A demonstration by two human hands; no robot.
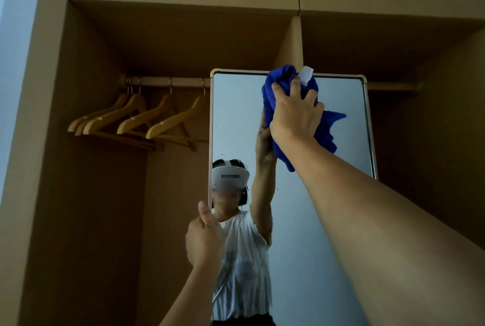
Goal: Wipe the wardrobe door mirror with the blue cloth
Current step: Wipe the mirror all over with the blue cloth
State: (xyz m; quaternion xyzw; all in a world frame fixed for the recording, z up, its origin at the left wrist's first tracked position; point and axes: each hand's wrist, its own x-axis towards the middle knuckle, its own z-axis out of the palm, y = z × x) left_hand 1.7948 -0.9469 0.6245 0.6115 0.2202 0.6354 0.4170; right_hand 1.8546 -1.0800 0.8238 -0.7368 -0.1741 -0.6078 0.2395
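Note:
The tall mirror (338, 105) with a thin gold frame stands in the open wardrobe. My right hand (294, 113) grips the bunched blue cloth (280, 81) and presses it against the glass near the mirror's top edge. A white label sticks up from the cloth. My left hand (203, 236) grips the mirror's left frame edge lower down, thumb up along the frame. The mirror reflects a person wearing a white headset, with one arm raised.
Several wooden hangers (136, 118) hang on a rail (168, 81) in the left wardrobe bay. A vertical divider panel (295, 42) stands behind the mirror's top. Wardrobe side walls close in on both sides.

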